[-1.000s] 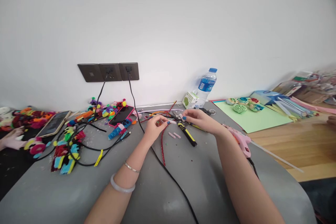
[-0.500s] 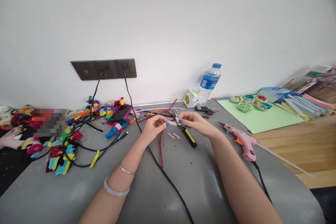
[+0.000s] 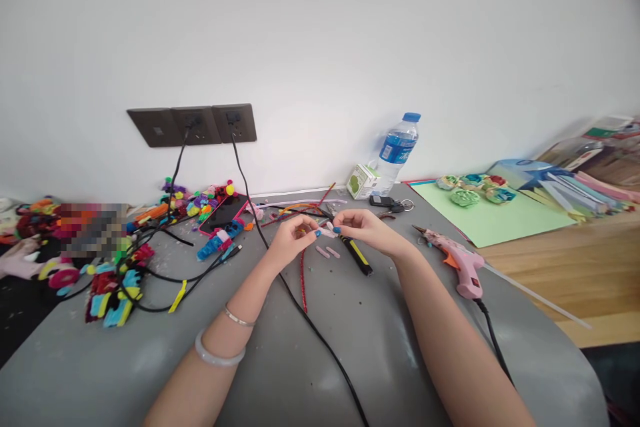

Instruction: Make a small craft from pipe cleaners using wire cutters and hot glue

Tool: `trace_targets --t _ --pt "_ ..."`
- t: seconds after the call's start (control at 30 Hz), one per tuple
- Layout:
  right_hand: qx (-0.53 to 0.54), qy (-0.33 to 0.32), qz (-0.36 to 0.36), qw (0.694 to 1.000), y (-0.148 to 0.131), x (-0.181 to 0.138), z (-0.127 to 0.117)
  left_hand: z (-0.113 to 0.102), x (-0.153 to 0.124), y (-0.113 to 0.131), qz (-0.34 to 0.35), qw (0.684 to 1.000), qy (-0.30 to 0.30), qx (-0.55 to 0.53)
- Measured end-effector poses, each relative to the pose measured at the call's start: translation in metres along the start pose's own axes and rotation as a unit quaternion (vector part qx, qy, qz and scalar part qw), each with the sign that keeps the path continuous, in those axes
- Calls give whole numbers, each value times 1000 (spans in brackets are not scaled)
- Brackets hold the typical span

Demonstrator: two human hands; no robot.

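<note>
My left hand (image 3: 290, 241) pinches a short pale pink pipe cleaner piece (image 3: 327, 233) between thumb and fingers. Close beside it, my right hand (image 3: 367, 232) is closed in a pinch on another small pale pink piece (image 3: 330, 226). The two pieces meet or nearly meet; I cannot tell which. Just below lie two more pale pink pieces (image 3: 333, 252) on the grey table (image 3: 320, 347). A tool with a black and yellow handle (image 3: 357, 255) lies partly behind my right hand. A red pipe cleaner (image 3: 303, 283) runs down beside my left hand.
A pink glue gun (image 3: 470, 273) rests at right, near green paper (image 3: 520, 220) with fabric-like rosettes. At the back stand a water bottle (image 3: 397, 150) and a small carton (image 3: 363, 181). A black cable (image 3: 320, 339) crosses the table. Colourful pipe cleaner crafts (image 3: 113, 293) crowd the left.
The view has shifted slightly, so everything sits a little higher and further left. The small piece in my right hand has come closer to the one in my left.
</note>
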State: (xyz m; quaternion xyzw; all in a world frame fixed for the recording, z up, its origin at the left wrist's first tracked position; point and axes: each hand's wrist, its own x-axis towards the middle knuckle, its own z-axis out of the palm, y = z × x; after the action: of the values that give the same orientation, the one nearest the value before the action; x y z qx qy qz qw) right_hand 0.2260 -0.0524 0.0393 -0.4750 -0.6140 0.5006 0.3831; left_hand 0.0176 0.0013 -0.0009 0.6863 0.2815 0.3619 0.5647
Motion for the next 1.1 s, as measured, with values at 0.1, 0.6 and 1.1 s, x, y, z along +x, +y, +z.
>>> trace_targets --t 0.1,0.6,1.1 --pt "7 -4 -4 1000 3 0 1 0 0 -1 1 1000 -5 -1" --pt "-3 -9 -16 1000 12 4 1 1 1 0 1 1000 -6 -12" --pt "25 6 -24 999 11 4 3 1 0 2 3 1000 -3 -14"
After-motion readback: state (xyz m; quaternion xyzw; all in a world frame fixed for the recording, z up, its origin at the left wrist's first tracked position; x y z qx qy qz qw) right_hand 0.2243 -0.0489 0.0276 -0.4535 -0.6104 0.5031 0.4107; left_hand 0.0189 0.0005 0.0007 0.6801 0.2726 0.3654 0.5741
